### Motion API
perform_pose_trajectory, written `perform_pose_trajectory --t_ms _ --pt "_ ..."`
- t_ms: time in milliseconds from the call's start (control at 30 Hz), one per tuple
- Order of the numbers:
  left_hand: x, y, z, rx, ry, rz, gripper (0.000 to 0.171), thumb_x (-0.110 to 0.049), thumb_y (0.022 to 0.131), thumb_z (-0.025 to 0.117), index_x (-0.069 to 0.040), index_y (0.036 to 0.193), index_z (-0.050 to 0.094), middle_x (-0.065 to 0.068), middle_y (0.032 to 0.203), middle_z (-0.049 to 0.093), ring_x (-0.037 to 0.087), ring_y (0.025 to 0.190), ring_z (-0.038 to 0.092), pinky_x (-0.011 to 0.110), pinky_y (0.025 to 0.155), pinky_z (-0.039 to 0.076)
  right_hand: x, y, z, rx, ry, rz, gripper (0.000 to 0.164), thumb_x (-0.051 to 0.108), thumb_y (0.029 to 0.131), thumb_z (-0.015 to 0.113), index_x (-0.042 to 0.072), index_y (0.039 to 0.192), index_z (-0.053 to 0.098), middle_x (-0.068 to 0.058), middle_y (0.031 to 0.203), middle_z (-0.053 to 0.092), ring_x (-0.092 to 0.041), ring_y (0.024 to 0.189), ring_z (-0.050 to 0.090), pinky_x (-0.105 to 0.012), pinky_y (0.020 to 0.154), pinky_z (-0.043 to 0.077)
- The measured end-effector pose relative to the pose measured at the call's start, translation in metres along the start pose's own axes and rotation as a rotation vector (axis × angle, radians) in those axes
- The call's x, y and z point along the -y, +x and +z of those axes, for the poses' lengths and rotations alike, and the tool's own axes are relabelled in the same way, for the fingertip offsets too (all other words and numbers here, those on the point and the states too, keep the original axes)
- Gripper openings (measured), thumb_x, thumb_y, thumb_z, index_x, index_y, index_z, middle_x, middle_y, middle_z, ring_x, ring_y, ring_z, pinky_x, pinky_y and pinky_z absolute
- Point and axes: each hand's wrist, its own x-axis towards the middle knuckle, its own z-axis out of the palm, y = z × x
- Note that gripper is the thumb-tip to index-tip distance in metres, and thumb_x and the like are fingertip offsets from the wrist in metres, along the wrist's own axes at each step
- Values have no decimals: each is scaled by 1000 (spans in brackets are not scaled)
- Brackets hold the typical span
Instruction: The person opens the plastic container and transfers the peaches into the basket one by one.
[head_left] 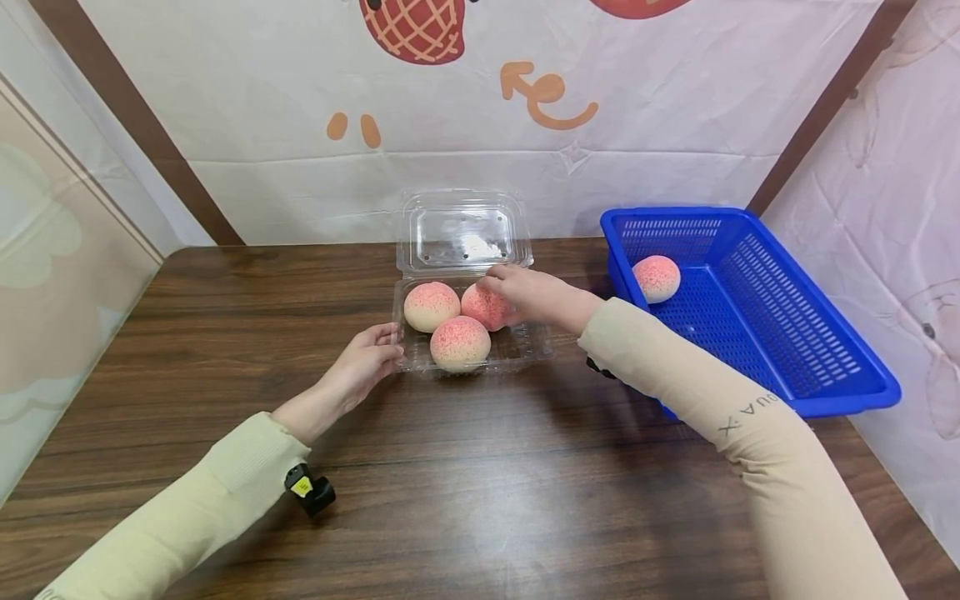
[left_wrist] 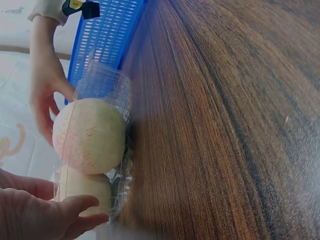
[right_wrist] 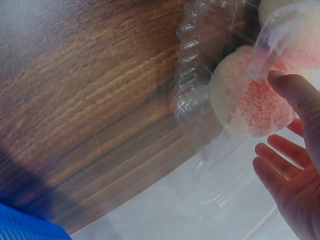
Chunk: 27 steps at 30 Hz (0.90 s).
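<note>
Three pink-and-cream peaches sit in a clear plastic clamshell box (head_left: pixel 517 354): one at the left (head_left: pixel 431 307), a front peach (head_left: pixel 461 343) and a back-right peach (head_left: pixel 483 307). My left hand (head_left: pixel 360 367) holds the box at its left side, thumb and fingers about the wall near the front corner. Over the back-right peach is my right hand (head_left: pixel 536 296). In the right wrist view its thumb lies against that peach (right_wrist: pixel 255 100), while the lower fingers (right_wrist: pixel 280 155) are loosely spread just off its surface.
The box's lid (head_left: pixel 465 233) stands raised at the back, by the white printed cloth (head_left: pixel 285 192). To the right is a blue perforated basket (head_left: pixel 817 400) with one peach (head_left: pixel 657 279) in its left back corner. Everything stands on a dark wooden table (head_left: pixel 450 500).
</note>
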Motion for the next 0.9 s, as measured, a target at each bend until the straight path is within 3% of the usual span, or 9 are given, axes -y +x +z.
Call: perform_pose_trajectory --t_ms 167,367,900 --pt "0 0 -1 6 5 -11 55 7 90 33 12 139 9 25 141 19 19 108 37 21 87 40 3 4 5 -4 0 -9 63 21 72 76 2 126 49 -15 120 50 -29 113 47 -38 94 40" --pt "-1 0 1 -7 3 -5 55 6 89 35 13 139 11 23 136 24 12 98 41 19 81 41 4 6 6 -4 5 -23 65 17 70 77 3 127 48 -16 121 49 -30 113 47 -40 94 40" --pt "-1 -1 0 0 10 -10 55 6 90 34 12 139 10 25 139 22 14 99 40 19 81 41 3 1 10 16 44 21 64 21 69 76 3 125 49 -16 111 50 -30 102 50 -40 88 44"
